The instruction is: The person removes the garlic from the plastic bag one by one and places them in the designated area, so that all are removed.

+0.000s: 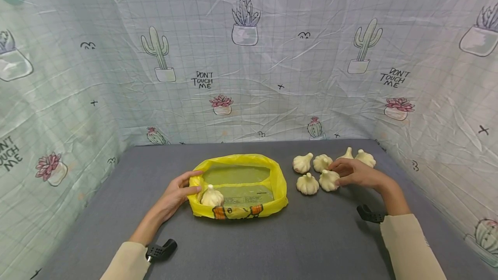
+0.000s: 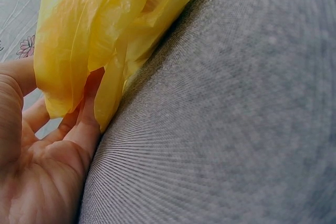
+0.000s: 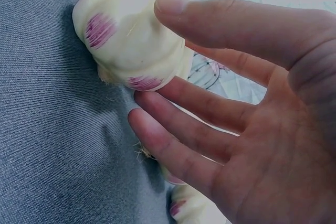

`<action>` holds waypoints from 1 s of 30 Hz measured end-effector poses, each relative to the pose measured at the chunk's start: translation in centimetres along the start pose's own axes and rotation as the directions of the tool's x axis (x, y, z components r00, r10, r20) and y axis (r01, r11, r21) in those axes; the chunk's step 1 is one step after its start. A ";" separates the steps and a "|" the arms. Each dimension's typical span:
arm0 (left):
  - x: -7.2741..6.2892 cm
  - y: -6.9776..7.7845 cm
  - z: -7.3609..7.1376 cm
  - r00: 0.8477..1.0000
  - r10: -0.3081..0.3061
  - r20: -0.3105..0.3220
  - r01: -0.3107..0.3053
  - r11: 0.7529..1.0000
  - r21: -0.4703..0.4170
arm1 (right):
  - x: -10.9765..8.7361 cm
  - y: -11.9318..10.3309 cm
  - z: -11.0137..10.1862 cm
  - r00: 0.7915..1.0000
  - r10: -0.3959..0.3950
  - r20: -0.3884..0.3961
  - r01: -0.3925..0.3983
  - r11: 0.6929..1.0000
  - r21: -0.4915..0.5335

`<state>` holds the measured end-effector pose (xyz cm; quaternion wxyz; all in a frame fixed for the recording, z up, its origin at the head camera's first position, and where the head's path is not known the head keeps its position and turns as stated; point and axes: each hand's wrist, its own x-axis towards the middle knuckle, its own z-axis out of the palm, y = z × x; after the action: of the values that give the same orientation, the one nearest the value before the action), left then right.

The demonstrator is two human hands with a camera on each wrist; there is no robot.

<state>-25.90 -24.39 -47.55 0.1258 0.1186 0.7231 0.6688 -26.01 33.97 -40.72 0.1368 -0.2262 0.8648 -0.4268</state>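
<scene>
A yellow plastic bag [image 1: 278, 187] lies on the table with its mouth spread wide. One garlic bulb [image 1: 212, 197] is inside it, at the near left. At the bag's left rim my left hand [image 1: 171, 200] pinches the plastic [image 2: 68, 51] between thumb and fingers. To the right, my right hand [image 1: 359, 175] has thumb and fingers around a pale garlic bulb [image 1: 328, 180] with purple patches. This bulb [image 3: 123, 32] is close against the table in the right wrist view; part of it is hidden by the thumb.
Several other garlic bulbs stand about the right hand: one nearer [image 1: 307, 184], one at the back left [image 1: 302, 163], one beside it [image 1: 322, 163] and one at the far right [image 1: 365, 158]. A patterned cloth wall [image 1: 280, 111] rises behind the grey table [image 1: 249, 249].
</scene>
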 end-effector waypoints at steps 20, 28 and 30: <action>0.0 0.1 0.1 1.000 -0.022 -0.014 0.022 1.000 -0.013 | -0.9 -2.3 -0.6 0.995 -0.017 -0.097 0.007 0.995 -0.103; -0.1 0.1 0.1 0.999 -0.026 -0.019 0.025 1.000 -0.007 | -1.0 -4.7 -0.5 0.987 -0.050 -0.151 0.028 0.988 -0.149; -0.1 0.1 0.0 1.000 -0.019 -0.016 0.019 1.000 -0.003 | -0.9 -5.2 -0.3 0.985 -0.069 -0.161 0.045 0.987 -0.153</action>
<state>-25.82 -24.37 -47.46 0.1264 0.1062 0.7242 0.6695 -23.97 31.86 -36.33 0.0350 -0.2242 0.8958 -0.3822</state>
